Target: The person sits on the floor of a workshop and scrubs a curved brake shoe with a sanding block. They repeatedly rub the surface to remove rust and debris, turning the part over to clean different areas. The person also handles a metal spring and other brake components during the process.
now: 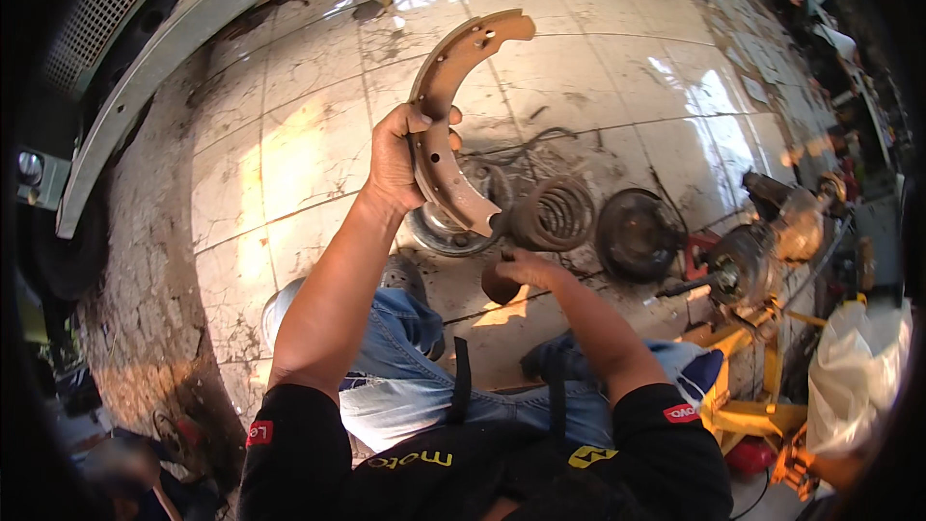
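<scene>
My left hand (pixel 395 156) is raised over the floor and wrapped round the middle of a curved, rust-brown brake shoe (pixel 446 72). The shoe stands out from both sides of the fist, and holes show in its web. Lower and to the right, my right hand (pixel 529 268) pinches a small, dark reddish-brown piece (pixel 499 284) with a rounded edge; its kind is not clear. Just beyond that hand a coil spring (pixel 554 214) rests on the tiles. A round metal part (pixel 446 234) lies partly hidden behind the brake shoe.
Right of the spring is a dark round drum-like part (pixel 635 234). Farther right, a hub assembly (pixel 738 265) sits by a yellow metal stand (pixel 762 415), with a whitish plastic bag (pixel 858 376) beside it. A vehicle's bumper (pixel 145 77) curves along the left. Another person (pixel 125 468) is at lower left.
</scene>
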Motion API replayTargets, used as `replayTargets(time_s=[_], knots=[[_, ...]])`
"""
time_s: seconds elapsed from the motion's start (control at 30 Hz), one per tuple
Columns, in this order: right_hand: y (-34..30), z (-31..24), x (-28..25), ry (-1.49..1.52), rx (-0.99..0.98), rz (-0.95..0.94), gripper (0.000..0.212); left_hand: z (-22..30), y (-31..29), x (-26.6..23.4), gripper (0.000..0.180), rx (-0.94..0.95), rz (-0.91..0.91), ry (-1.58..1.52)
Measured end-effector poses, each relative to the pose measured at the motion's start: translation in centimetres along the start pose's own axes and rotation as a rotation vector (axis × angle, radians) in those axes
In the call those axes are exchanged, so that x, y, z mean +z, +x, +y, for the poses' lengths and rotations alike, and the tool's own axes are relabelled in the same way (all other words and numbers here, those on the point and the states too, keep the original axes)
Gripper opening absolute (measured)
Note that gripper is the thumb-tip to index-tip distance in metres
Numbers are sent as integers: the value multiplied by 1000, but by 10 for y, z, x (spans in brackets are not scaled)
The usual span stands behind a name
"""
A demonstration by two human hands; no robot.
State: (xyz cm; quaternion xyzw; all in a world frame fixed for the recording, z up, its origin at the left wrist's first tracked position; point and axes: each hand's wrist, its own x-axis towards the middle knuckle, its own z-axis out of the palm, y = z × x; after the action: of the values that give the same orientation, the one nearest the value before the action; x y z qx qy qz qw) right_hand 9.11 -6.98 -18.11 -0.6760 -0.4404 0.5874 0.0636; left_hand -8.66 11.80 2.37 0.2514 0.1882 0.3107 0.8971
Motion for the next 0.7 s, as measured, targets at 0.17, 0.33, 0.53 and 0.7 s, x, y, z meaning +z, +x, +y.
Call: replayTargets(time_s=[0.17,0.33,0.53,0.7], knots=[[-96,-8,-68,303,-322,46,59,-29,-21,47,32,-72,78,41],[-200,-33,-107,89,-358,579,43,-47,-31,64,21,-162,0,169],[-224,-92,-98,-163,-751,1313,46,-90,-50,108,9,-234,41,323],[-194,-68,-90,-578,-469,1350,57,-127,-56,122,11,-255,19,237]])
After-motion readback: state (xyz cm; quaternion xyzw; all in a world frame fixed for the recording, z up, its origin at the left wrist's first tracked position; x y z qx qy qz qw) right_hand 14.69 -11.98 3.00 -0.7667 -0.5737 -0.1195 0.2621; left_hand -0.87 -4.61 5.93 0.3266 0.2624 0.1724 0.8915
